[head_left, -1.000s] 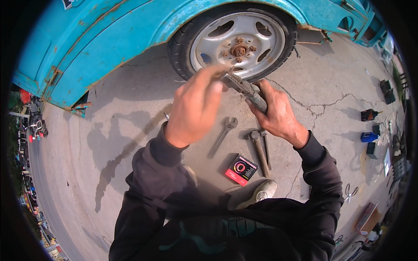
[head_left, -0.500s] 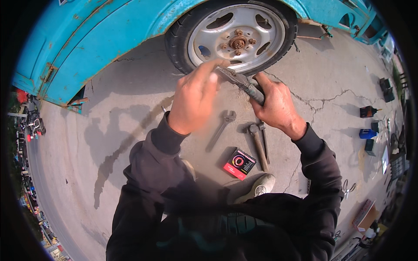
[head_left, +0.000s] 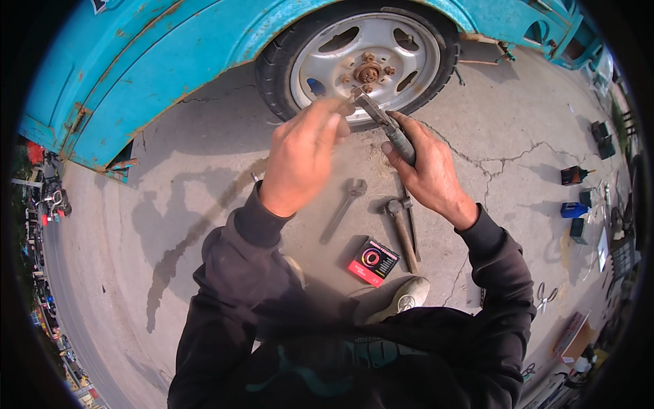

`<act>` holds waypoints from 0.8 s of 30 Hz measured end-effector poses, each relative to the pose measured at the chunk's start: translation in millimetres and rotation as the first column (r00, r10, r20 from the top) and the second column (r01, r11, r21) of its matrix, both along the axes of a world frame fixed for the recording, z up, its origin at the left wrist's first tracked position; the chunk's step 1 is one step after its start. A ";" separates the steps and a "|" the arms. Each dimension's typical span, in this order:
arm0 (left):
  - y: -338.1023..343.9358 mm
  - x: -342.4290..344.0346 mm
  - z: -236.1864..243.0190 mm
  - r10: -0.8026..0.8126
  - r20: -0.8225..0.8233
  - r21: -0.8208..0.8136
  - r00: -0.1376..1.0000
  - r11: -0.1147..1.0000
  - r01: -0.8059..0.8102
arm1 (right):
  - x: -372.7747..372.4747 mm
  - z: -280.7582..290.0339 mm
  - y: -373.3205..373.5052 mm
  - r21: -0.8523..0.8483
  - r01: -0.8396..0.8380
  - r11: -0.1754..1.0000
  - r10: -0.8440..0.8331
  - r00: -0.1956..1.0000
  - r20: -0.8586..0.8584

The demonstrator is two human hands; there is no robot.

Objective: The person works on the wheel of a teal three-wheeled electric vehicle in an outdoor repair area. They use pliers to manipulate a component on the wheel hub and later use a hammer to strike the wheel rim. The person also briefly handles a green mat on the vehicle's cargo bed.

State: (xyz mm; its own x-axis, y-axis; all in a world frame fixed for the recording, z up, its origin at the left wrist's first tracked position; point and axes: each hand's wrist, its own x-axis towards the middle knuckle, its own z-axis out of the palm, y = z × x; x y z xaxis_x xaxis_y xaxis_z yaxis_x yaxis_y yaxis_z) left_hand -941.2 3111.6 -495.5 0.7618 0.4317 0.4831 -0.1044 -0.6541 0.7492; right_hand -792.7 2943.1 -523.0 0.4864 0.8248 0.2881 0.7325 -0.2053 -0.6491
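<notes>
My right hand [head_left: 432, 160] is closed around the handle of a long worn grey metal hand tool [head_left: 376, 112]; its exact kind is hard to make out. The tool points up and to the left, held in the air in front of the wheel [head_left: 327, 65]. My left hand [head_left: 303, 153] is raised beside the tool's far end, with bent fingers blurred by motion. Whether those fingers touch the tool or hold anything does not show. The wheel has a silver rim, a black tyre and rusty nuts around its hub.
On the concrete lie an adjustable wrench [head_left: 344, 210], a hammer [head_left: 403, 235] beside another long metal tool, and a red and black box [head_left: 373, 262]. A rusty turquoise vehicle body [head_left: 163, 61] spans the top. Bottles, including a blue one [head_left: 573, 210], and scissors [head_left: 544, 297] are at right.
The tool's far end has swung slightly, and more of its length shows between my hands. My left hand has shifted a little at that end. The view has moved slightly.
</notes>
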 end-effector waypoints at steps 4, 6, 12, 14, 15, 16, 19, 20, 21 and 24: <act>-0.8 1.3 -2.6 -0.023 -0.019 -0.037 1.000 0.999 0.023 | -1.2 3.6 0.4 0.030 -0.003 1.000 0.003 1.000 0.005; -0.1 1.2 -3.5 -0.022 -0.021 -0.049 1.000 0.999 0.021 | -1.8 4.6 1.2 0.032 -0.003 0.999 0.002 0.999 0.034; 0.5 -1.4 -0.3 -0.031 -0.004 -0.024 1.000 0.999 0.031 | -0.3 3.5 1.2 -0.022 -0.007 1.000 0.009 0.994 0.108; 2.7 -4.5 0.2 -0.049 -0.045 0.022 0.998 0.999 0.050 | 2.1 2.7 0.2 -0.062 -0.021 0.998 0.030 0.989 0.144; 3.1 -5.3 0.8 -0.058 -0.066 0.044 0.996 0.997 0.061 | 2.7 2.7 -0.1 -0.061 -0.026 0.998 0.034 0.990 0.136; 2.6 -5.0 3.3 -0.061 -0.068 0.060 0.996 0.996 0.065 | 3.3 3.0 -0.3 -0.059 -0.031 0.998 0.038 0.991 0.127; -0.1 -3.9 6.5 -0.059 -0.027 0.083 0.998 0.995 0.061 | -0.1 4.5 -2.1 -0.043 -0.072 0.996 0.074 0.997 0.034; -0.6 -3.0 3.2 -0.050 0.020 0.077 0.999 0.996 0.048 | -1.7 4.9 -2.2 -0.033 -0.091 0.995 0.091 0.996 -0.008; -1.2 -3.9 3.2 -0.055 0.027 0.028 0.998 0.998 0.054 | -1.5 4.1 -1.4 -0.024 -0.090 0.996 0.090 0.996 0.007; -4.9 -8.2 8.4 -0.112 -0.017 -0.208 0.994 0.972 0.106 | 0.9 1.9 1.4 -0.012 -0.080 0.997 0.081 0.996 0.041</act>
State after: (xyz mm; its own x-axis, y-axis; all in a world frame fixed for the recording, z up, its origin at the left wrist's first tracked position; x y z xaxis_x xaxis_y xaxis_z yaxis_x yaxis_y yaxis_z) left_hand -949.5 3106.7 -487.1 0.8219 0.4333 0.3697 -0.1433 -0.4709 0.8705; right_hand -791.7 2944.4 -521.1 0.4062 0.8640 0.2975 0.7729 -0.1512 -0.6163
